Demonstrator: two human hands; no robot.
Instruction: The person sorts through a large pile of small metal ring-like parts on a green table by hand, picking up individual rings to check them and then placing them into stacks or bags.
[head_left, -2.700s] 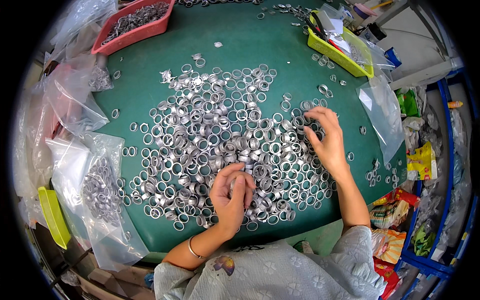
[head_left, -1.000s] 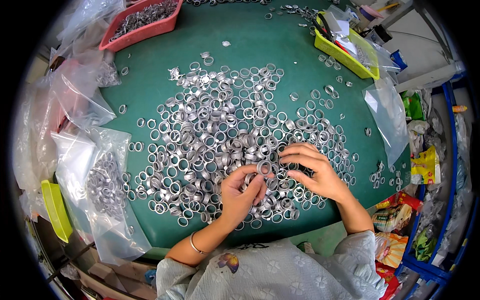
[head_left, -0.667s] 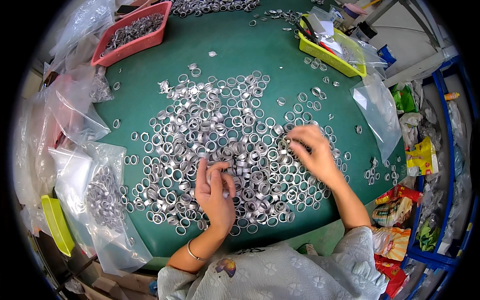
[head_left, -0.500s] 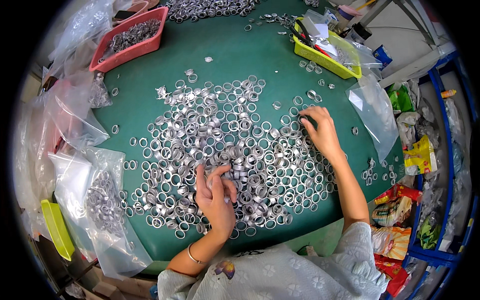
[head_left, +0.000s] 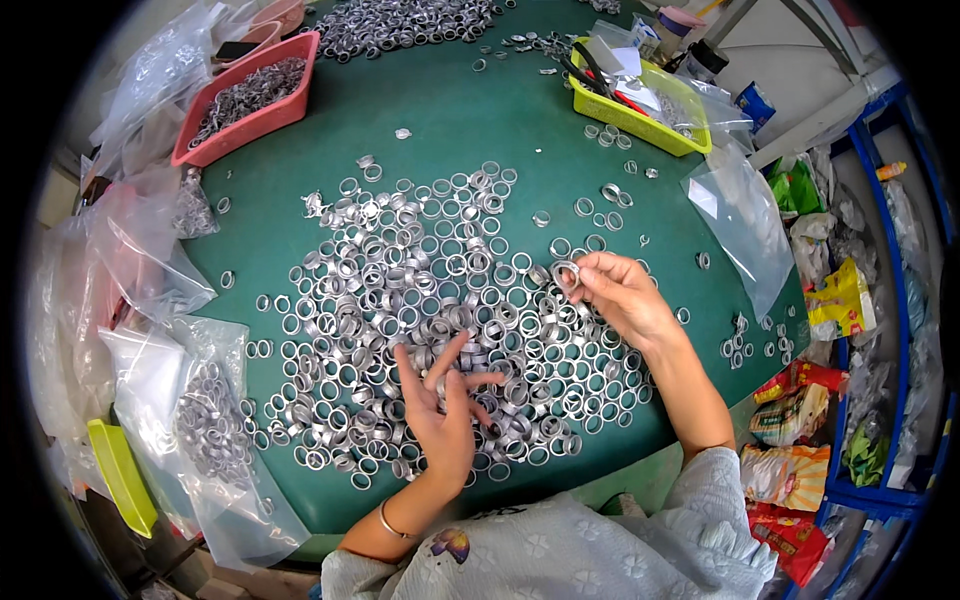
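Observation:
A wide spread of silver metal rings (head_left: 385,262) lies on the green table, heaped in the middle and in a single layer toward its edges. Over the near part of the heap is my left hand (head_left: 442,405), its fingers spread apart and nothing seen in them. At the right side of the spread, my right hand (head_left: 622,292) pinches one metal ring (head_left: 566,275) between thumb and fingertips, a little above the others. A few loose rings (head_left: 607,220) lie just beyond that hand.
A red basket (head_left: 300,95) of small metal pieces stands far left; a yellow-green basket (head_left: 640,122) with black-handled pliers stands far right. More rings (head_left: 400,25) are piled at the far edge. Plastic bags (head_left: 215,410) line the left side. A blue shelf (head_left: 870,500) stands right.
My right hand has moved left and nearer, and now holds up a ring. My left hand's fingers have spread from a curled pose. The whole view has shifted slightly.

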